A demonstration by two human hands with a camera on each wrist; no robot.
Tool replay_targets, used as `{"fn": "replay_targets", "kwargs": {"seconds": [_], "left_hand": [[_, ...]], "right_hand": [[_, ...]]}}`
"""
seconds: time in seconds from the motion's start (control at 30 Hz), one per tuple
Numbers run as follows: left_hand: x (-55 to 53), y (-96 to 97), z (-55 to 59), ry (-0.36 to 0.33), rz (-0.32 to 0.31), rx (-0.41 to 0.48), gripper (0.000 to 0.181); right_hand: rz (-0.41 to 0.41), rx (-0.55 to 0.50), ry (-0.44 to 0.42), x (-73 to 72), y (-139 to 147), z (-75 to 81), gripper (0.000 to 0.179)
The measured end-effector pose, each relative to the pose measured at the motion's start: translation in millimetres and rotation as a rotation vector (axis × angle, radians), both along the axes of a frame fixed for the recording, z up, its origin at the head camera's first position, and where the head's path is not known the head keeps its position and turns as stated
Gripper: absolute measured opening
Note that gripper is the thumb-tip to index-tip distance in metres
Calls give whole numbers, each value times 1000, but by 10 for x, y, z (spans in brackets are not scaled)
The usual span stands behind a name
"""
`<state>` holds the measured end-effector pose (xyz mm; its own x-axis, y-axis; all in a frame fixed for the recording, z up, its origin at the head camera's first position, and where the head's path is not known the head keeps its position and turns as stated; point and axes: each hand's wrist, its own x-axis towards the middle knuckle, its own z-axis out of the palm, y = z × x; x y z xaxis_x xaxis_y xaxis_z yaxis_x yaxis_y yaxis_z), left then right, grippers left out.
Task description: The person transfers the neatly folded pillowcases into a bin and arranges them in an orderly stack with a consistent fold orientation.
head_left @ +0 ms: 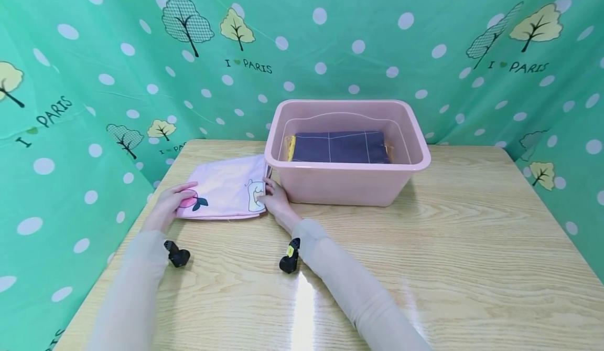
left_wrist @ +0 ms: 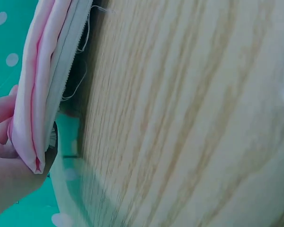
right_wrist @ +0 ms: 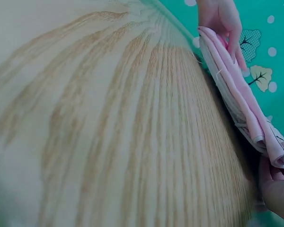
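Note:
A folded pink fabric cover (head_left: 222,180), printed with a cherry and a cartoon figure, is held at the table's left side. Its stacked layers and a zipper edge (left_wrist: 68,61) show in the left wrist view. My left hand (head_left: 165,206) grips its left end, fingers on top and thumb beneath. At the opposite end my right hand (head_left: 280,203) pinches the near right corner, close beside the pink plastic bin (head_left: 337,185). The right wrist view shows the cover (right_wrist: 244,99) stretched between both hands, its lower edge slightly above the table.
Inside the bin lies a dark blue folded cloth (head_left: 340,149) with white grid lines, with something yellow (head_left: 291,149) at its left. The wooden table (head_left: 448,246) extends right and toward me. A green dotted curtain (head_left: 340,36) stands behind and at both sides.

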<state>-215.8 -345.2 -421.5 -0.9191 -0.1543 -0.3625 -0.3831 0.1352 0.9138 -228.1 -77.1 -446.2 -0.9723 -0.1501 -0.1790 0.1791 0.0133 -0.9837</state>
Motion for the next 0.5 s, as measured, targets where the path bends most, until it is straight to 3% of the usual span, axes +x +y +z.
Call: {"fn": "replay_targets", "kwargs": {"seconds": [0.3, 0.5], "left_hand": [[93, 2, 96, 36, -30, 30, 46], [159, 32, 192, 64, -22, 120, 43]], "right_hand": [[29, -28, 26, 96, -20, 150, 57], [63, -97, 47, 116, 0, 256, 57]]}}
